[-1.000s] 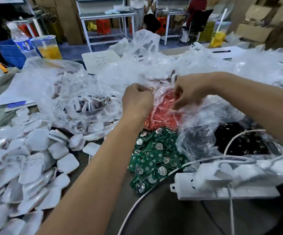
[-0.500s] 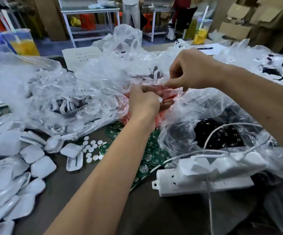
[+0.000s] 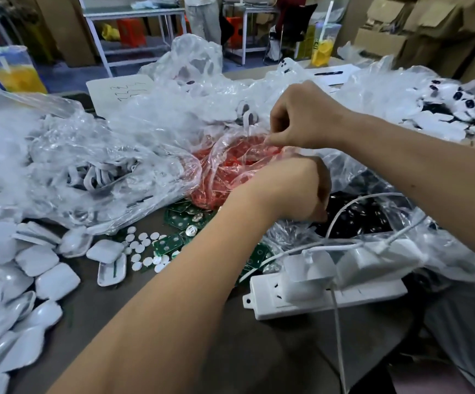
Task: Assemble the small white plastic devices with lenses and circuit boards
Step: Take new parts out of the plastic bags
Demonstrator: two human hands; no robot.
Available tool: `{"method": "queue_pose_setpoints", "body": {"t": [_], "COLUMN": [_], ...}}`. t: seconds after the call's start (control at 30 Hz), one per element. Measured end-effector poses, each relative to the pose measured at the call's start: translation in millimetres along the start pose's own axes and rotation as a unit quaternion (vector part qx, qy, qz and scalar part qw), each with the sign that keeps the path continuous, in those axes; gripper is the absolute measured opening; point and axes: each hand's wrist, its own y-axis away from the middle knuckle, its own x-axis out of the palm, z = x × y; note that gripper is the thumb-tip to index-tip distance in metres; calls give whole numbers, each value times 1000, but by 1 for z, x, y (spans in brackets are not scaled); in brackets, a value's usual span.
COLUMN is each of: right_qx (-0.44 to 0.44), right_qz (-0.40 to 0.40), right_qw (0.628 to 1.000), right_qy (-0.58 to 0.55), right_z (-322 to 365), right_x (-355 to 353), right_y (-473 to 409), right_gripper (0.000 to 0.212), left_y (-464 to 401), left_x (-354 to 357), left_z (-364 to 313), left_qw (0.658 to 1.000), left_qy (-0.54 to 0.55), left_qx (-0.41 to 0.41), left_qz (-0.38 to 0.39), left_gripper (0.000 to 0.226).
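My right hand [image 3: 301, 118] pinches the rim of a clear plastic bag [image 3: 230, 163] that holds small red parts, in the middle of the table. My left hand [image 3: 290, 191] is curled at the bag's near right side, its fingers hidden behind the knuckles and the film. Green circuit boards [image 3: 179, 217] lie in a heap just below the bag. Small white round discs [image 3: 142, 245] are scattered beside them. White plastic shells [image 3: 37, 263] are piled at the left.
A white power strip [image 3: 324, 297] with plugged adapters and cables lies at the near right. A bag of white loops [image 3: 96, 174] sits left, a bag of black parts [image 3: 367, 214] right. Drink cups [image 3: 17, 72] stand at the back. People stand far behind.
My left hand slid to the right along the bag of red parts. My right hand stayed up on the bag's rim. The view shifted, showing the white discs and more shells.
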Motion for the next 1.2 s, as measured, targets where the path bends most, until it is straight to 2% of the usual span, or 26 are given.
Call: {"method": "queue_pose_setpoints", "body": {"t": [0.07,0.13,0.2,0.37,0.53,0.67,0.8,0.93,1.03,1.13,1.2], "right_qx": [-7,-18,-32,-44,-39,-34,-43,-31,10,48,62], "right_qz": [24,50,64,61,78,80,63,57,50,51,52], "right_qw": [1000,998,997,997,995,994,996,998,999,992,983], "right_qy": [17,25,18,-11,-43,-68,-36,-13,-19,-105,-165], "right_z": [0,1,2,7,8,6,6,7,6,12,30], "right_x": [2,4,8,16,14,13,12,6,-2,-15,-22], "right_y": [-2,-3,-3,-5,-9,-5,-5,-6,-8,-13,-20], "right_gripper": [14,15,16,17,19,20,21,19,35,29,23], "left_y": [-8,-16,-22,-23,-23,-23,-22,-16,-3,25,53], "left_x": [1,4,7,15,25,23,22,23,13,-6,-19], "left_z": [-9,-11,-11,-9,-3,7,19,28,32,48,70], "left_qw": [993,979,974,984,992,996,996,983,967,931,917], "left_qy": [-79,-109,-112,-98,-89,-22,77,170,244,328,339], "left_qx": [5,-23,-33,-26,4,-6,-29,-43,-33,-54,-82], "left_qz": [90,171,196,146,92,84,16,-53,-68,-149,-196], "left_gripper": [14,26,30,16,16,7,7,8,10,9,10]}}
